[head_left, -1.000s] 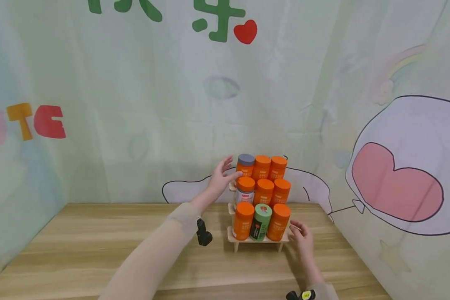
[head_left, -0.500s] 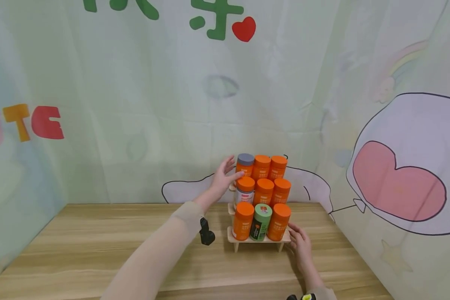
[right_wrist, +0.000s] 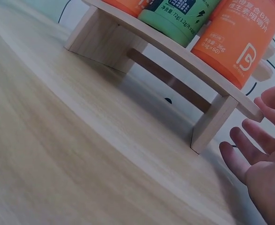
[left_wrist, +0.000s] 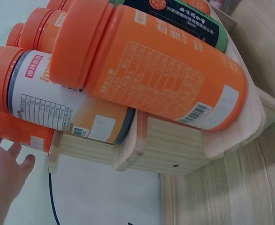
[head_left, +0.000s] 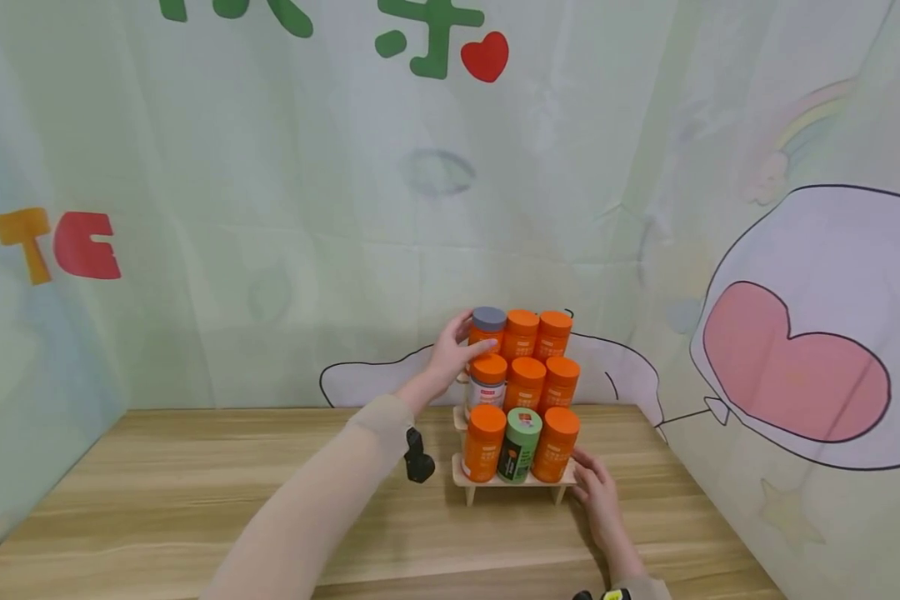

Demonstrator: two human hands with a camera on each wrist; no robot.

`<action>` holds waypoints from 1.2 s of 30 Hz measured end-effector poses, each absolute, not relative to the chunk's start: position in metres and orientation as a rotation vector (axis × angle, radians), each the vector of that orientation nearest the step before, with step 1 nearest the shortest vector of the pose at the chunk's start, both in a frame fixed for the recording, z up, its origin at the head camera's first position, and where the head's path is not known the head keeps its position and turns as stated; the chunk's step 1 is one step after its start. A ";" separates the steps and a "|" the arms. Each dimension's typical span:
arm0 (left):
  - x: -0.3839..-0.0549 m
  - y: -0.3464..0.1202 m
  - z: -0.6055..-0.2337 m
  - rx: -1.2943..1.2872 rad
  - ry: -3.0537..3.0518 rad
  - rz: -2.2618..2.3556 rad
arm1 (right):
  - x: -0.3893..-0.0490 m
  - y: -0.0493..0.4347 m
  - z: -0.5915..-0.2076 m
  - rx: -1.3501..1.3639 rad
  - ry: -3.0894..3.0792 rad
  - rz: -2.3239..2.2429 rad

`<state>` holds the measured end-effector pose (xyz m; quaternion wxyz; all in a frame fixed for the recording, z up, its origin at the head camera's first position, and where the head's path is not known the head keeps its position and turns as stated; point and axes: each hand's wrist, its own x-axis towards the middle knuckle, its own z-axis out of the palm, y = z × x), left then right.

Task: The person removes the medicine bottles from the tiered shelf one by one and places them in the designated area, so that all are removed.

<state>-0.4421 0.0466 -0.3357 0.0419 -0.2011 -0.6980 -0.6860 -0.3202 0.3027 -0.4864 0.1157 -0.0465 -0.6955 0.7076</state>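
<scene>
A small tiered wooden rack (head_left: 513,482) holds rows of supplement jars. At its top left stands an orange jar with a grey cap (head_left: 488,319). My left hand (head_left: 450,357) grips this jar, thumb across its front and fingers at its left side; in the left wrist view part of the hand (left_wrist: 3,176) shows beside the jar's lower end. My right hand (head_left: 598,500) is at the right end of the bottom tier, fingers loosely bent and fingertips right at the board's edge, as the right wrist view also shows. A green jar (head_left: 521,446) stands mid-front between orange ones.
The rack stands on a wood-grain table (head_left: 232,500), close to a printed cloth backdrop (head_left: 307,250). A white-labelled jar (head_left: 487,392) sits on the middle tier, just below my left hand. The right cloth wall (head_left: 780,500) borders the table.
My left hand has moved right and drawn its fingers in around the grey-capped jar. My right hand has shifted left to the rack's edge. The jars have kept their places.
</scene>
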 end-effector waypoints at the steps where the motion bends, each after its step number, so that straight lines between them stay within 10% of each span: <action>1: -0.442 0.047 -0.335 -0.615 -2.144 -2.099 | -0.320 0.302 -0.486 -0.142 -2.038 2.078; 36: -0.436 0.043 -0.330 -0.370 -2.087 -2.147 | -0.323 0.303 -0.494 -0.133 -2.047 2.115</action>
